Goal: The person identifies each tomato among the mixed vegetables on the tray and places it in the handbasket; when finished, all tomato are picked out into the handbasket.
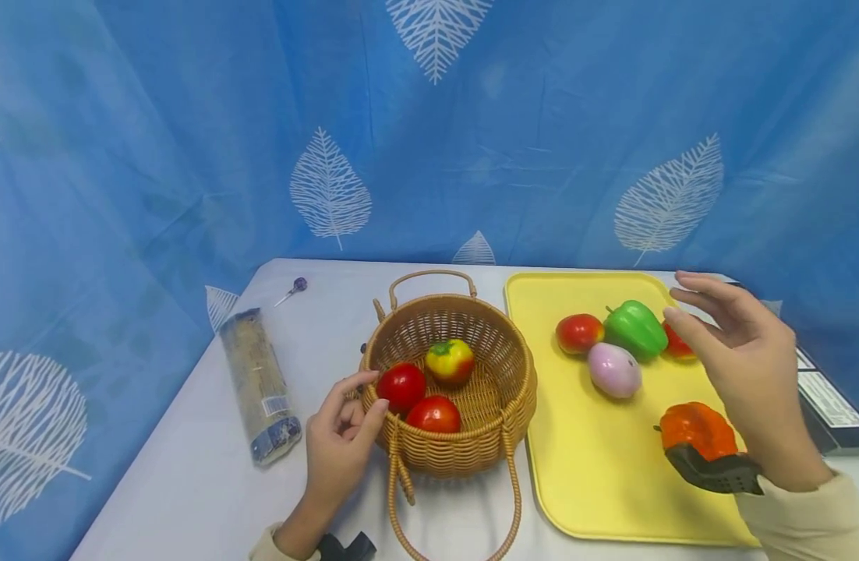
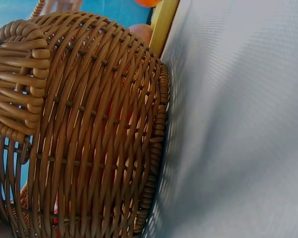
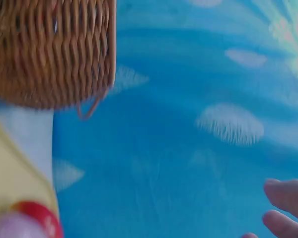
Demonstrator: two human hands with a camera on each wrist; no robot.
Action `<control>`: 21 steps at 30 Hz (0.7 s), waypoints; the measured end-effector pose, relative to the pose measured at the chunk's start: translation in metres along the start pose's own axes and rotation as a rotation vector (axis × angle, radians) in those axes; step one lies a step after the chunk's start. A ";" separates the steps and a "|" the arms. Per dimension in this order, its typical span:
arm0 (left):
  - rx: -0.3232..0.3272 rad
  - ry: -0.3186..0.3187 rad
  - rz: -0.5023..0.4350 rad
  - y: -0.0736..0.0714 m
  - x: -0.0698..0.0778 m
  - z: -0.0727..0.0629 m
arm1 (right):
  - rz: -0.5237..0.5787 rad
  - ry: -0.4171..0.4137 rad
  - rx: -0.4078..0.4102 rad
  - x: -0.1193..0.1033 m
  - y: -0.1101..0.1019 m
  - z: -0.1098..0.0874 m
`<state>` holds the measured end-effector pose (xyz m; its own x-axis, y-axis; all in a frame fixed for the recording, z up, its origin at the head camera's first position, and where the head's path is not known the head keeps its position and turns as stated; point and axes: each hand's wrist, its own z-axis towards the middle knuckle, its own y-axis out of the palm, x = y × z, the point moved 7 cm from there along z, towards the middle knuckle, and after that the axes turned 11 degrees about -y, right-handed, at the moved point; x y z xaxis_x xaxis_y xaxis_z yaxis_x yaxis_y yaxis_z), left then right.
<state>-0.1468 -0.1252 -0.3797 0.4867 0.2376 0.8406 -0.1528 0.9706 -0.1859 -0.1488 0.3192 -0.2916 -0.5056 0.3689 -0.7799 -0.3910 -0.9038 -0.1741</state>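
A brown wicker basket point(image 1: 464, 460) stands mid-table, its front handle folded down; its woven wall point(image 2: 89, 129) fills much of the left wrist view. Inside are a red fruit point(image 1: 401, 387), a second red fruit point(image 1: 433, 414) and a yellow-red bell pepper point(image 1: 450, 361). My left hand point(image 1: 341, 436) holds the basket's left rim between thumb and fingers. Over the right side of the yellow tray point(image 1: 577, 483), my right hand point(image 1: 748, 358) is raised, fingers spread with nothing between them. Near it lie a green bell pepper point(image 1: 636, 329), a pale purple vegetable point(image 1: 615, 370) and an orange pepper-like vegetable point(image 1: 698, 431).
A red-yellow fruit point(image 1: 580, 333) and another red one point(image 1: 678, 341), partly behind the right hand, also lie on the tray. Left of the basket are a wrapped long package point(image 1: 259, 386) and a lollipop point(image 1: 299, 285). A dark box point(image 1: 829, 397) stands beyond the tray's right edge.
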 end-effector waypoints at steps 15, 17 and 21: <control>0.024 0.014 -0.006 -0.001 0.001 0.001 | -0.655 0.275 -0.296 0.120 -0.085 -0.005; 0.022 0.013 -0.001 -0.001 0.002 0.001 | -0.665 0.291 -0.342 0.130 -0.088 -0.005; 0.014 -0.001 0.001 0.000 0.002 0.000 | -0.632 0.303 -0.413 0.147 -0.089 -0.005</control>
<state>-0.1458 -0.1250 -0.3779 0.4856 0.2387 0.8410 -0.1658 0.9697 -0.1795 -0.1848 0.4532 -0.3939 -0.0311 0.8152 -0.5783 -0.1873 -0.5731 -0.7978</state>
